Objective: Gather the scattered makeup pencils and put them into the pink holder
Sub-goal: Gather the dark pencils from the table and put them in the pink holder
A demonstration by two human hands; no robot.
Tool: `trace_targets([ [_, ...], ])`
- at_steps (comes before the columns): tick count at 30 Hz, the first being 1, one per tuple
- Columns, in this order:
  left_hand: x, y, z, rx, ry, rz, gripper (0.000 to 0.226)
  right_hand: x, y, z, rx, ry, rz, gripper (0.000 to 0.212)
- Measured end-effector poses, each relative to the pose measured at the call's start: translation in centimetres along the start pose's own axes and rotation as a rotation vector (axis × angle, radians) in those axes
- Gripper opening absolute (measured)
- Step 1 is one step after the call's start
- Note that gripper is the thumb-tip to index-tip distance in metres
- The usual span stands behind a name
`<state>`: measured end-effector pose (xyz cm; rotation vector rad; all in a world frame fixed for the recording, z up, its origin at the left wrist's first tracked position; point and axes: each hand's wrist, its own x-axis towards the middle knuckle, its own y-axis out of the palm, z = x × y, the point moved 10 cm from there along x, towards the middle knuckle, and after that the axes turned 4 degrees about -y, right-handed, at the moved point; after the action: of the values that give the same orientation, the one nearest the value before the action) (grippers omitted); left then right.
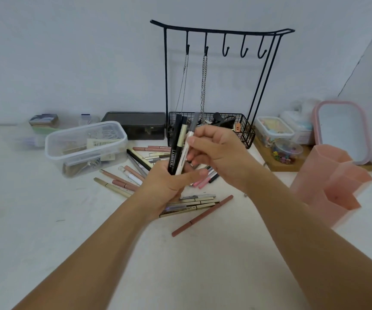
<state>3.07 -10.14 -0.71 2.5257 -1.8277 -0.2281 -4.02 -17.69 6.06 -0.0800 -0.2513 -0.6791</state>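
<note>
My left hand grips an upright bunch of makeup pencils, a black one and a cream one among them. My right hand pinches a white pencil with a grey cap against that bunch. Both hands hover above several scattered makeup pencils lying on the white table; a long brown pencil lies nearest me. The pink holder stands at the right, apart from both hands, with its compartments showing nothing inside.
A clear plastic box sits at the left of the pencils. Behind them stand a dark case and a black wire jewellery stand with chains and a basket. Small containers on a wooden tray and a pink-rimmed tub fill the right back.
</note>
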Motion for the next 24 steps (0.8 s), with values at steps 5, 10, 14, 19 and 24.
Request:
trace_targets([
  [5,0.2,0.0,0.7,-0.084,-0.067,-0.011,0.032,-0.3,1.0,-1.0,-0.185,-0.059,0.011,0.004],
  [10,0.1,-0.7,0.0,-0.056,-0.049,-0.047,0.04,0.0,0.6,-1.9,-0.244,-0.002,0.082,0.023],
  [14,0.3,-2.3,-0.5,-0.084,-0.048,-0.095,0.049,0.5,-4.6,-4.2,-0.929,0.006,-0.076,0.04],
  [19,0.5,-3.4,-0.3,-0.079,-0.059,-0.14,0.051,1.0,-6.2,-7.6,-1.151,0.121,-0.049,0.042],
  [24,0.8,-3.9,-0.1,-0.078,-0.034,-0.173,0.05,1.5,-6.3,-8.0,-1.283,0.179,-0.02,0.041],
])
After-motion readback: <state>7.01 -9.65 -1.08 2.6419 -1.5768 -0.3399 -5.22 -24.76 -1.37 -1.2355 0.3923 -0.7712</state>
